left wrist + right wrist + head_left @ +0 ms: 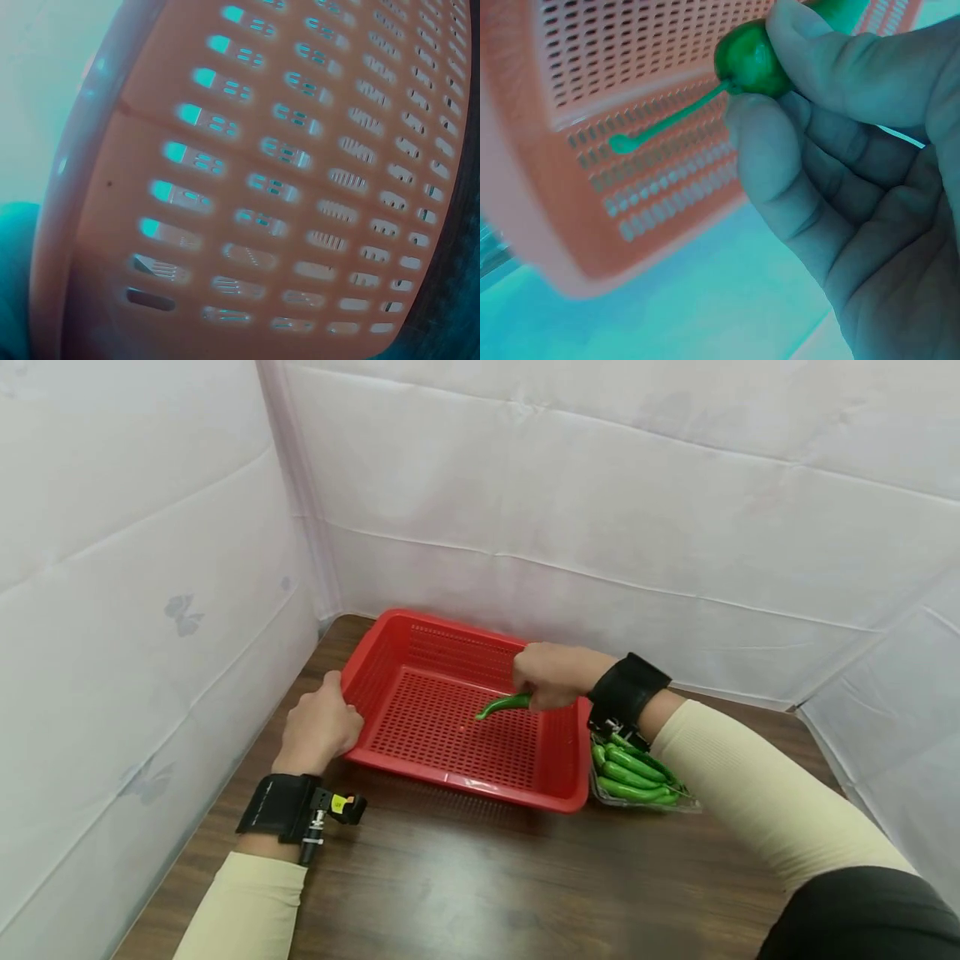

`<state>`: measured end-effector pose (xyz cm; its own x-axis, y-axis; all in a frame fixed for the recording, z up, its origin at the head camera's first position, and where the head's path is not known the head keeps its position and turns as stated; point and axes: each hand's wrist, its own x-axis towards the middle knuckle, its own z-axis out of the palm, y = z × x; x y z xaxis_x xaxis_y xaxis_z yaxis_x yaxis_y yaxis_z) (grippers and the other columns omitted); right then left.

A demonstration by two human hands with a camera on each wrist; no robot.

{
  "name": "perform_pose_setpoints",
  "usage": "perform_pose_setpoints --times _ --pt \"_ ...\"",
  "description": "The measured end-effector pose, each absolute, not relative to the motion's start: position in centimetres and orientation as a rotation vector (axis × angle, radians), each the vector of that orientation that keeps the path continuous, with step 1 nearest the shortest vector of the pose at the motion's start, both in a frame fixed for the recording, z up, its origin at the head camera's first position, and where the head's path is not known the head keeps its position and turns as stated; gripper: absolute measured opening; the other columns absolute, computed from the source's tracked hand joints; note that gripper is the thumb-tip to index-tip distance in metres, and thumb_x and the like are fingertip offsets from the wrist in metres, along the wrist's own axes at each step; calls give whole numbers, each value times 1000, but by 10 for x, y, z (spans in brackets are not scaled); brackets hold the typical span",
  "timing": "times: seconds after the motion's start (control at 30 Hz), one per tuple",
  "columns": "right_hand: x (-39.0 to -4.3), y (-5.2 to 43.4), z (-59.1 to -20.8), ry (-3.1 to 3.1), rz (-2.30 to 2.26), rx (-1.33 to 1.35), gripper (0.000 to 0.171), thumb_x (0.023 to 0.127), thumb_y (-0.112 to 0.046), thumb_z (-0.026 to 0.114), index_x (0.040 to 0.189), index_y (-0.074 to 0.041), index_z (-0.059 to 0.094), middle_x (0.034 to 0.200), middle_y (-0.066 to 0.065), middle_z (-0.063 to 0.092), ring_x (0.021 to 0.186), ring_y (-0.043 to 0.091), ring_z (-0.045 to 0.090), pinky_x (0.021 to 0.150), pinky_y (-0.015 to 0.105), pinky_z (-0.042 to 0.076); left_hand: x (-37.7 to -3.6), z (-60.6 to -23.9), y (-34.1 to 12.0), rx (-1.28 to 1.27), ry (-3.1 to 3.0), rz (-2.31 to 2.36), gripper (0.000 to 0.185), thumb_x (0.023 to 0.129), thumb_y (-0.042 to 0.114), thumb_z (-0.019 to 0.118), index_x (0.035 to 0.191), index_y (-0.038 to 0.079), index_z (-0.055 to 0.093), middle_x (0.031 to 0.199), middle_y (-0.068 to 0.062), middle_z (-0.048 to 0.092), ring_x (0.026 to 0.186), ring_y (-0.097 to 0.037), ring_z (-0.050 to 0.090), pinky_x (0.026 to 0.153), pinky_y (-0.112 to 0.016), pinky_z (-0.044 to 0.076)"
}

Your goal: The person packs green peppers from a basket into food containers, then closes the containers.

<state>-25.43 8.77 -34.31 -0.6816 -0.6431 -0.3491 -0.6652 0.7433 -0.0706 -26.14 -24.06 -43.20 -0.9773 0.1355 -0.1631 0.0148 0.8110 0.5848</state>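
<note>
Our left hand [318, 727] grips the basket [420, 643] rim on the worktop [480, 877]; our right hand [551, 675] pinches a chili [504, 704] over it, fingers curled tight.

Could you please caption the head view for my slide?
Right hand holds a green chili over the red basket.

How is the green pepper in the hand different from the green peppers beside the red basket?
The held pepper is alone, gripped by the right hand above the red basket; the other peppers lie bunched in a clear tray on the table. The held one hangs in the air; the others rest. All are green, long and glossy.
</note>
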Motion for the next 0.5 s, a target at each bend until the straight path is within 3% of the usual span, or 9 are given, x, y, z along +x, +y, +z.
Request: perform_pose_setpoints --times 0.13,0.37,0.5 --pt "-248 109 -335 2637 13 -961 24 81 1 73 64 -15 65 59 -8 40 60 10 30 59 28 29 -263 -434 -244 114 2794 906 61 99 13 51 154 -3 31 110 -30 65 84 -36 69 63 -38 51" --pt "-235 157 -331 2700 -60 -850 30 79 7 73 62 -13 58 60 -6 38 59 9 32 59 28 32 -265 -435 -250 116 2795 914 62 98 14 51 154 -3 31 111 -31 65 83 -35 69 61 -37 50" --pt "-224 186 -330 2724 -116 -735 25 81 5 75 66 -13 66 60 -8 49 58 7 40 59 27 37 -266 -434 -253 111 2797 903 62 99 14 50 155 -4 30 112 -31 65 83 -35 68 61 -37 50"
